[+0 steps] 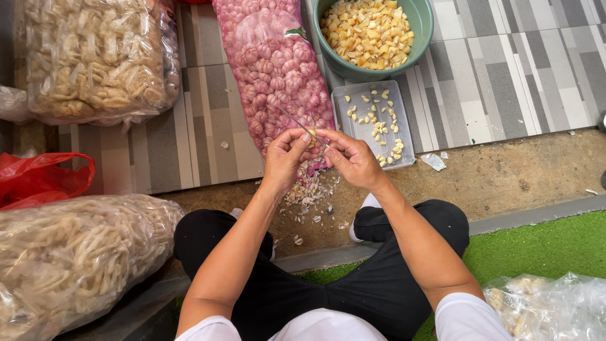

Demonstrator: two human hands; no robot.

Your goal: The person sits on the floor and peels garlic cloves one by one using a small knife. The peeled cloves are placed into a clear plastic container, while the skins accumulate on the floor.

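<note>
garlic clove (312, 138) pinched in left hand (285, 156) fingers, right hand (351, 159) gripping thin knife (302, 126) against it

A small pale garlic clove (312, 138) is sitting pinched at scene centre. A thin knife blade (302, 126) is slanting up-left from it.

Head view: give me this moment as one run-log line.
left hand: holds garlic clove | right hand: thin knife at clove | peels on floor below | tray beside hands

garlic clove (312, 138) mostly hidden by fingers (297, 140)
</note>
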